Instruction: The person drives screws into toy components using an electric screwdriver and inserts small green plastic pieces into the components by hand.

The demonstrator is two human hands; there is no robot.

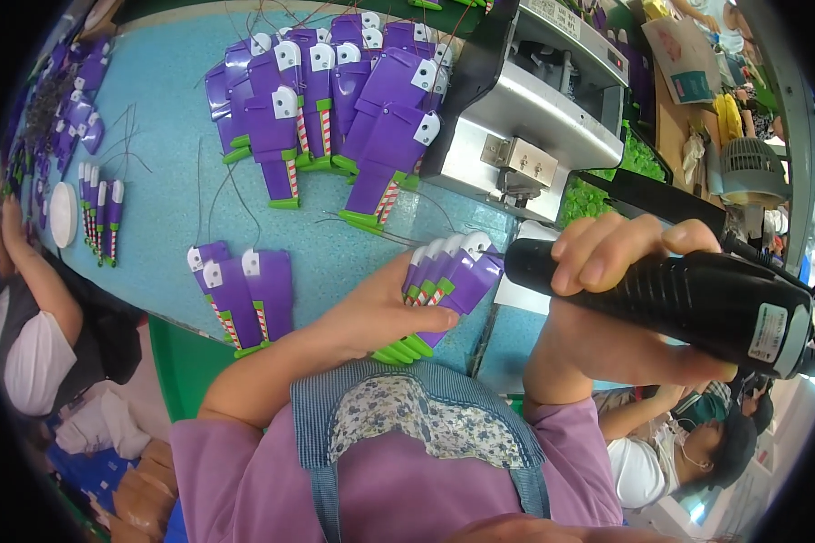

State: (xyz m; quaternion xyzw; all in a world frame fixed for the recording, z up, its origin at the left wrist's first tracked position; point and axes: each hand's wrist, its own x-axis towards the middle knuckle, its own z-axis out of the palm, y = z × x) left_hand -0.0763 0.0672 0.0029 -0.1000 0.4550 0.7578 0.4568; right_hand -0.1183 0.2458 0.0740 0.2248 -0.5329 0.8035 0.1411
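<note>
My left hand (371, 309) grips a fanned stack of purple plastic toy wing pieces (466, 279), with white rounded ends, red-and-white striped strips and green tips. Its thumb lies across the front of them. Wrapped around a black electric screwdriver (661, 303), my right hand (575, 342) holds it almost level. The screwdriver's thin bit points left at the white ends of the stack; whether it touches a screw is too small to tell. Left of my left forearm lie a few similar purple pieces (267, 288) with thin wires.
A large pile of purple pieces (276, 127) with wires covers the blue table's (163, 118) far middle. A metal machine (534, 118) stands at the far right. On the left are a white round lid (63, 214) and narrow purple pieces (109, 213). Other people sit at both sides.
</note>
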